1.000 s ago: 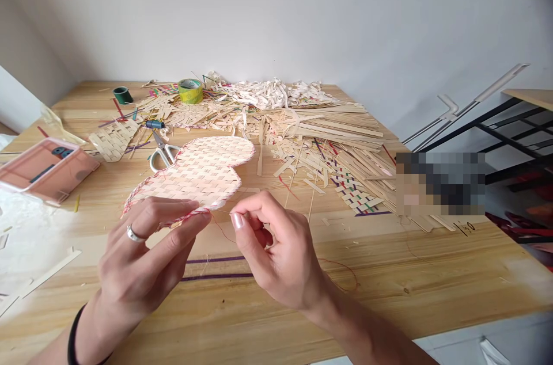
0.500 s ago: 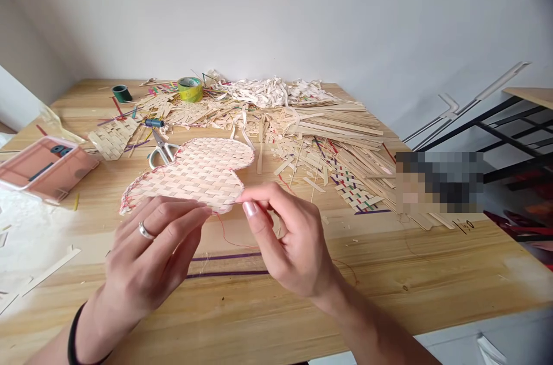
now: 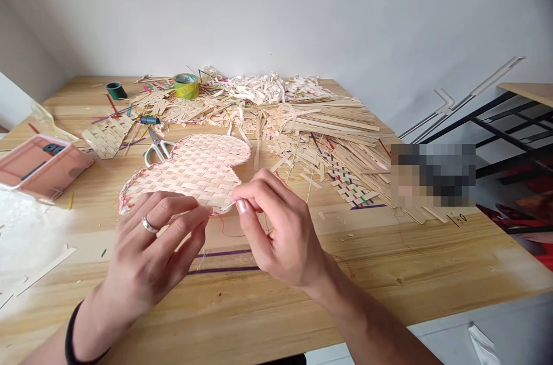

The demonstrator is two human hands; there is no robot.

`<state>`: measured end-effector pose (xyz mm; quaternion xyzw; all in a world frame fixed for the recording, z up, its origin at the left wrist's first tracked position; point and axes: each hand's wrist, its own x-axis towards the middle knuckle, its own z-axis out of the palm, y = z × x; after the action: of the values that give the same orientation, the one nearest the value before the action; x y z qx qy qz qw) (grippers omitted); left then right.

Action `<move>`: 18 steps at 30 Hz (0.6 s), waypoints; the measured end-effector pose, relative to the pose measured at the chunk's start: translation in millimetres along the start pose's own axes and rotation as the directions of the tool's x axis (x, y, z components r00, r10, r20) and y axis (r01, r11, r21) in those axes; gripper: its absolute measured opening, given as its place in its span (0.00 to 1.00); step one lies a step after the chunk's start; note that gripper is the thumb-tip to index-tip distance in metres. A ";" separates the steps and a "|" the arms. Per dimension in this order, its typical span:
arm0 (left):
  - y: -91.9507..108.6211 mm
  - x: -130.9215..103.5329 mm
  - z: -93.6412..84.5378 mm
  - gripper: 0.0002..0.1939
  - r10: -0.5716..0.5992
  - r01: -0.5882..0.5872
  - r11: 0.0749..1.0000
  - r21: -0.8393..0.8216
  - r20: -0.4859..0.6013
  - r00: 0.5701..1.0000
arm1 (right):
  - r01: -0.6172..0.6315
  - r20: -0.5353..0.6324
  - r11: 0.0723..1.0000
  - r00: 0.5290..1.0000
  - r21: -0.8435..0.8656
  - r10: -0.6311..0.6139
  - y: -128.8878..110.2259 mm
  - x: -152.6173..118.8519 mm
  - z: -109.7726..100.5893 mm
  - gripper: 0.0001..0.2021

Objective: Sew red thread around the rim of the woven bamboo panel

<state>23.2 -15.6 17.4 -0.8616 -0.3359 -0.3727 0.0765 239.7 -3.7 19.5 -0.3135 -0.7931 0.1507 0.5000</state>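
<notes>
A woven bamboo-strip piece point(image 3: 199, 172) with a rounded, lobed outline lies in front of me, its edge bound in white and stitched with red thread. My left hand point(image 3: 155, 232), wearing a ring, pinches the near edge between thumb and fingers. Close beside it, my right hand point(image 3: 276, 227) has thumb and index finger closed on a short white strip point(image 3: 227, 207) at the edge's near right corner. Whether a needle is also in that pinch is hidden. Loose red thread point(image 3: 224, 231) hangs below the edge. Scissors point(image 3: 158, 149) lie just behind the piece.
Behind are bamboo strips point(image 3: 337, 117), white cloth strips point(image 3: 276, 87), a tape roll point(image 3: 185, 87) and a green spool point(image 3: 116, 90). A pink box point(image 3: 64, 172) stands left. A colourful woven scrap point(image 3: 349, 183) lies right, near a black metal rack point(image 3: 496, 129).
My right hand has shifted slightly up and left, and a white strip now shows at its fingertips. My left hand keeps its pinch. The whole view has shifted slightly.
</notes>
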 end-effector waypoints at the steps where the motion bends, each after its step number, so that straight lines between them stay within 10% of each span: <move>1: 0.0 -0.1 0.2 0.14 0.004 -0.004 1.000 -0.001 -0.001 1.000 | -0.002 0.001 1.000 1.000 -0.002 0.002 0.4 -0.1 -0.1 0.08; 18: 0.8 -1.2 -1.1 0.15 -0.007 0.007 1.000 0.012 -0.010 1.000 | -0.029 -0.001 0.999 1.000 0.018 0.029 -0.8 -2.1 2.4 0.08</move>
<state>22.5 -17.3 17.4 -0.8581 -0.3408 -0.3753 0.0820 237.9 -5.5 17.4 -0.3205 -0.7868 0.1646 0.5011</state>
